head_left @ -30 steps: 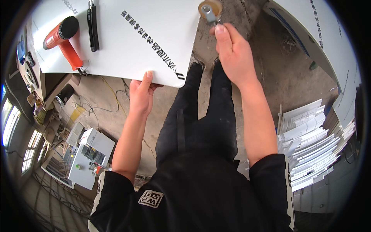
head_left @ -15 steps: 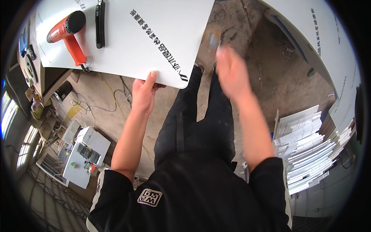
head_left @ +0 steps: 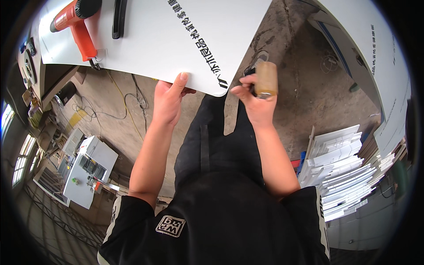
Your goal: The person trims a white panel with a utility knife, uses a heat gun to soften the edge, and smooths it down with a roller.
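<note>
A white board [head_left: 145, 48] with dark printing along it fills the upper left. Its rounded near corner points toward me. My left hand [head_left: 169, 101] grips the near edge, thumb on top and fingers curled underneath. Just right of that corner, apart from the board, my right hand [head_left: 260, 108] is closed around a tan cylinder with a metal end, which looks like a hand roller [head_left: 266, 77]. Its handle is mostly hidden. On the board lie an orange-red heat gun [head_left: 83, 39] with a black rear end and a black utility knife [head_left: 118, 17].
Another white printed board [head_left: 375, 70] curves along the right side. Below it stands a stack of white strips [head_left: 344, 176]. A white machine [head_left: 90, 165] is at the lower left. Cables [head_left: 128, 101] trail over the concrete floor [head_left: 304, 101].
My right hand has come down and turned, bringing the blurred tan cylinder into plain view. The board's near corner sits a little farther right and up, with my left hand still gripping it.
</note>
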### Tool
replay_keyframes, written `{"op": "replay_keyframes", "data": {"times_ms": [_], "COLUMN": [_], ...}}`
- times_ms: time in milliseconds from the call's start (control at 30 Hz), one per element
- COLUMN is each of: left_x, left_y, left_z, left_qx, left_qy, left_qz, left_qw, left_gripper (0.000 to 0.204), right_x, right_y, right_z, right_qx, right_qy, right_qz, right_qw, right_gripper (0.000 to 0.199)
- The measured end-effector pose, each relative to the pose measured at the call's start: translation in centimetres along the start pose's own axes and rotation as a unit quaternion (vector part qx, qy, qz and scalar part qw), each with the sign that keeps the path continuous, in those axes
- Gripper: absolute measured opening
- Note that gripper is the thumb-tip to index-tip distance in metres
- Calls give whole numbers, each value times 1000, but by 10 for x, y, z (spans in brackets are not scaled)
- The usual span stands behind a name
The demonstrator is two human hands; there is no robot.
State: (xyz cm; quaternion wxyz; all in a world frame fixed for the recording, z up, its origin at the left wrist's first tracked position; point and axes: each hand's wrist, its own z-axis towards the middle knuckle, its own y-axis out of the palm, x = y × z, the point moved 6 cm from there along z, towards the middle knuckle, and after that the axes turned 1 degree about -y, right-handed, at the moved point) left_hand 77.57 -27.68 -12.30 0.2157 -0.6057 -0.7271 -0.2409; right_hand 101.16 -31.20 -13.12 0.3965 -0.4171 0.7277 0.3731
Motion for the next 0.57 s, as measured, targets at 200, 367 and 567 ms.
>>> {"op": "replay_keyframes", "data": {"times_ms": [200, 367, 567], "left_x": [-1, -4, -3], "left_y": [-1, -3, -2], "left_z": [1, 2, 1], "left_qx": [6, 9, 8], "left_qy": [22, 21, 25], "left_qz": [8, 9, 6], "left_qw": [1000, 1000, 1000], "left_gripper": [48, 50, 52], "right_x": [8, -14, -27], "right_y": [12, 10, 10], "right_z": [4, 46, 81], "right_qx": [7, 32, 48], "right_qy": [44, -19, -55], "right_qz": [-71, -88, -55], "right_qw": [997, 995, 996], "right_gripper": [31, 21, 24]}}
